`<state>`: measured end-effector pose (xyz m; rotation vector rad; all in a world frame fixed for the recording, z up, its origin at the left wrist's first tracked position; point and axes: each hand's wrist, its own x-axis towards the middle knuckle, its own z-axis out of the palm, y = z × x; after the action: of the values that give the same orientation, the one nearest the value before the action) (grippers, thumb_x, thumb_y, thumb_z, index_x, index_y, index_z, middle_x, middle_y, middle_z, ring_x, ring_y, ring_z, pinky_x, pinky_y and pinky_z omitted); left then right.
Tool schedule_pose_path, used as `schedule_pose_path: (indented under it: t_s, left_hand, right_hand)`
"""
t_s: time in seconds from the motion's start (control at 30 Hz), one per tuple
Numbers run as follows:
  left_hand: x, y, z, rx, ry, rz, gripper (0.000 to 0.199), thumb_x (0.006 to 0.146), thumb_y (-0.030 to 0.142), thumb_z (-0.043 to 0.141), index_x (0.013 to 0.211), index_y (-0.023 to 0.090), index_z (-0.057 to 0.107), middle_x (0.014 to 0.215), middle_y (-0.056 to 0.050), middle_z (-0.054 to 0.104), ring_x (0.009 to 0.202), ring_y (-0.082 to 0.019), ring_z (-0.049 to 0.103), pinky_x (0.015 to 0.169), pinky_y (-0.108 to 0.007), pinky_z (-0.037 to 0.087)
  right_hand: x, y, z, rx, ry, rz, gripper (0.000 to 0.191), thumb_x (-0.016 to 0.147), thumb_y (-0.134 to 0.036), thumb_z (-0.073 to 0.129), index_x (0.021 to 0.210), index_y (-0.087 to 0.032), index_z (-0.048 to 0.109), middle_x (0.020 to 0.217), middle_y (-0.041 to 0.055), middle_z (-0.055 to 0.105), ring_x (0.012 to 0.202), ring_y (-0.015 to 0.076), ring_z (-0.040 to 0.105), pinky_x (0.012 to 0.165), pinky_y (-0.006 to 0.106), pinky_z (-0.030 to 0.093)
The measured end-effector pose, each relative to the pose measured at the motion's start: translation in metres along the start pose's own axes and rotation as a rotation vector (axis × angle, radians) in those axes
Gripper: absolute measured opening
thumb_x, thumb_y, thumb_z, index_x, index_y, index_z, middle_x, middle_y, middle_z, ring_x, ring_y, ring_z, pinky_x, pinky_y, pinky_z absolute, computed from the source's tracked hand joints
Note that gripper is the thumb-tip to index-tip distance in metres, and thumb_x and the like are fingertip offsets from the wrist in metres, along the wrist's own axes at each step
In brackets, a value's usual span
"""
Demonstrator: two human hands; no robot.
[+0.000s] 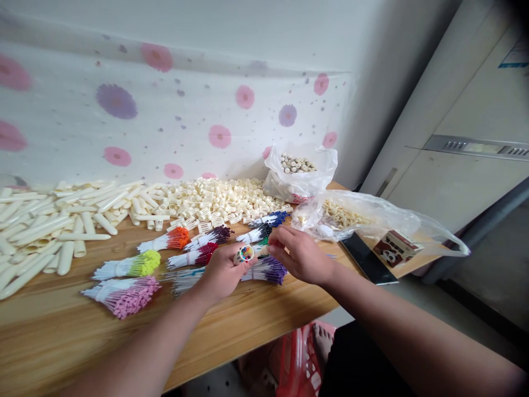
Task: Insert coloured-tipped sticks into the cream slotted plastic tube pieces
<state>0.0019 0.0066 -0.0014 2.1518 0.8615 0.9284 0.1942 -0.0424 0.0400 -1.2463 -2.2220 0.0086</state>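
Note:
My left hand (223, 273) is wrapped round a cream plastic pen barrel (238, 257), whose open end shows several coloured tips inside. Just to the right, my right hand (295, 251) is closed in a pinch at a small cream plastic piece (263, 251), partly hidden by the fingers. Around both hands lie bundles of thin white pen refills with coloured tips: pink (124, 295), yellow (128, 264), orange (165, 240), red (194, 256), dark purple (210, 236), violet (266, 270) and blue (268, 219). A green-tipped bundle is mostly covered by my right hand.
Long cream tubes (41, 226) pile up at the left, beside a heap of short slotted cream parts (219, 198). Plastic bags of small parts (300, 176) (347, 214) stand back right. A black phone-like slab (366, 258) and a small box (394, 248) lie near the table's right edge.

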Motion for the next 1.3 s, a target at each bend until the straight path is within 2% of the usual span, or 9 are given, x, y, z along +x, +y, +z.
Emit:
schedule_pose_path:
  t_s: [0.17,0.37,0.57,0.73,0.83,0.93,1.07,1.17,1.3]
  left_hand:
    - [0.000,-0.001,-0.001,0.025,-0.006,0.008,0.026,0.080,0.027,0.055,0.058,0.016,0.050,0.052,0.004,0.049,0.051,-0.010,0.044,0.050,-0.022,0.033]
    - [0.000,0.001,-0.002,0.013,0.016,0.004,0.028,0.081,0.031,0.055,0.057,0.017,0.049,0.051,0.004,0.049,0.050,-0.010,0.044,0.050,-0.022,0.033]
    - [0.000,0.000,-0.002,0.113,0.042,0.053,0.025,0.081,0.020,0.053,0.056,0.017,0.051,0.052,0.004,0.051,0.051,-0.010,0.045,0.050,-0.022,0.032]
    - [0.000,-0.001,0.000,0.011,0.030,0.049,0.028,0.082,0.026,0.054,0.056,0.017,0.050,0.051,0.004,0.050,0.050,-0.010,0.045,0.050,-0.022,0.033]
    - [0.000,0.000,0.002,-0.033,0.071,0.060,0.028,0.082,0.028,0.054,0.056,0.017,0.050,0.051,0.004,0.049,0.049,-0.010,0.044,0.050,-0.022,0.034]
    - [0.000,-0.004,0.001,-0.030,0.140,0.076,0.022,0.081,0.026,0.055,0.061,0.017,0.053,0.054,0.004,0.051,0.051,-0.010,0.046,0.052,-0.021,0.036]
    - [0.002,-0.016,-0.006,0.049,0.184,0.075,0.020,0.082,0.028,0.054,0.066,0.017,0.059,0.061,0.001,0.059,0.059,-0.012,0.052,0.057,-0.022,0.038]
    - [0.002,-0.020,-0.010,0.112,0.154,0.074,0.020,0.082,0.028,0.054,0.068,0.016,0.061,0.063,0.000,0.060,0.061,-0.013,0.053,0.058,-0.023,0.039]
    - [0.002,-0.018,-0.010,0.155,0.113,0.098,0.018,0.081,0.026,0.052,0.069,0.016,0.061,0.064,0.000,0.060,0.061,-0.014,0.053,0.058,-0.023,0.038]
  right_hand:
    - [0.002,0.001,0.000,-0.005,-0.008,0.024,0.022,0.092,-0.020,0.042,0.072,-0.017,0.050,0.071,0.0033,0.053,0.068,0.0145,0.049,0.064,0.026,0.038]
    - [-0.001,0.003,-0.002,0.136,0.036,-0.034,0.009,0.090,-0.020,0.048,0.084,-0.016,0.054,0.080,0.0043,0.055,0.073,0.0143,0.051,0.066,0.026,0.042]
    - [-0.001,-0.004,0.001,0.114,0.032,0.095,0.013,0.089,-0.015,0.048,0.077,-0.018,0.052,0.072,0.0017,0.056,0.067,0.0132,0.052,0.062,0.024,0.042]
    - [-0.002,0.001,0.007,-0.031,0.086,-0.093,0.017,0.093,-0.021,0.042,0.079,-0.018,0.052,0.075,0.0057,0.057,0.071,0.0169,0.052,0.065,0.029,0.043]
    - [-0.002,0.003,0.008,-0.011,0.155,-0.106,0.016,0.093,-0.022,0.043,0.081,-0.018,0.052,0.076,0.0063,0.058,0.071,0.0165,0.053,0.064,0.029,0.044]
    - [-0.001,-0.001,-0.003,0.115,0.232,-0.075,0.012,0.091,-0.022,0.048,0.081,-0.017,0.054,0.075,0.0057,0.061,0.068,0.0148,0.056,0.062,0.028,0.046]
    - [-0.004,-0.018,-0.036,0.288,0.364,-0.071,0.006,0.088,-0.021,0.056,0.082,-0.019,0.056,0.081,0.0047,0.067,0.076,0.0151,0.063,0.065,0.028,0.051]
    - [-0.006,-0.037,-0.053,0.230,0.413,-0.131,0.005,0.085,-0.018,0.061,0.085,-0.021,0.058,0.083,0.0045,0.069,0.077,0.0152,0.066,0.065,0.027,0.054]
    - [-0.004,-0.053,-0.052,0.111,0.384,-0.244,0.009,0.084,-0.015,0.061,0.088,-0.021,0.057,0.083,0.0055,0.071,0.075,0.0149,0.068,0.066,0.026,0.056]
